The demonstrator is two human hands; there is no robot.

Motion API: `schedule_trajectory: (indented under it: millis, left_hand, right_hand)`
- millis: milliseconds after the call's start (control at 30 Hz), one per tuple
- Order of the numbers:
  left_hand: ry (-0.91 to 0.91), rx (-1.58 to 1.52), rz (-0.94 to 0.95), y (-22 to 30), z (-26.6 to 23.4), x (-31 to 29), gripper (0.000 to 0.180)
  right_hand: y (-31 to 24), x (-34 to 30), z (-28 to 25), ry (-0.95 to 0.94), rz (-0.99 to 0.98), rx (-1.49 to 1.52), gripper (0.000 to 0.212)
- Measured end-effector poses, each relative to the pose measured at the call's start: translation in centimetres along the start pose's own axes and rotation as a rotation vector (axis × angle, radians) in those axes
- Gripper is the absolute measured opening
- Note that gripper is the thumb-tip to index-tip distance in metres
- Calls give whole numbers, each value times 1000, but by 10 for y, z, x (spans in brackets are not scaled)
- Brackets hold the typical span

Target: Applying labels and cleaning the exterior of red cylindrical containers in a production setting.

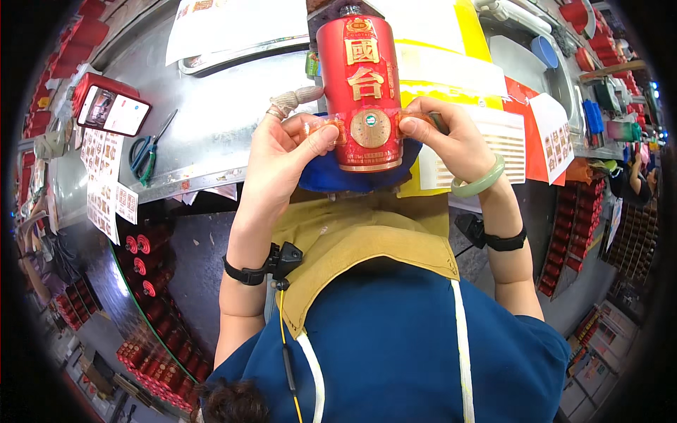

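Both hands meet at the lower front of a tall red cylindrical bottle with a glossy glazed look, gold characters and a round gold-and-green seal (362, 92). The left hand (278, 151) curls its fingers and presses its thumb against the bottle's left side, pinching one end of a narrow orange-red translucent strip (323, 129) that runs across the seal. The right hand (444, 137), wearing a pale green bangle (481, 182) at the wrist, pinches the strip's other end against the bottle's right side. Neither hand is spread; both are closed on the strip and steady the bottle between them.

The bottle stands upright, its base on a round blue pad (331, 178) at the near edge of the grey metal table (211, 120). It looks heavy, rigid and slick, probably breakable if dropped; the safest hold appears to be around the straight body with both palms. The strip looks thin and limp.

Further left on the table lie green-handled scissors (146, 153), a phone in a red case (113, 111) and printed sheets. Rows of red bottles (151, 282) fill crates below.
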State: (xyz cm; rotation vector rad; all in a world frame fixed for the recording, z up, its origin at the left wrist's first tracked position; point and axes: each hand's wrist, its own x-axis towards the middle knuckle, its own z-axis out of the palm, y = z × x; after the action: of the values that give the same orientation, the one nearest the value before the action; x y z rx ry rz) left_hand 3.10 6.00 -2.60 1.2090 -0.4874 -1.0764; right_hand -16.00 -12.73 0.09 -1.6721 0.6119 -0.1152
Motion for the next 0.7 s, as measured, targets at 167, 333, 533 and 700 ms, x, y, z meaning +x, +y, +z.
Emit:
schedule_trajectory:
  millis: [167,333,533,700]
  left_hand:
    - [18,-4,-7,1,1,0,61]
    - [17,5,5,1,1,0,61]
    - [12,17,14,0,2,-1,58]
    - [30,49,26,1,3,-3,57]
  right_hand:
    - [-1,0,-1,-6,-9,-18,25]
    - [-3,0,-1,-8,3,-50,26]
    - [-2,0,1,-6,-8,-8,25]
    - [-3,0,1,-15,0,9,24]
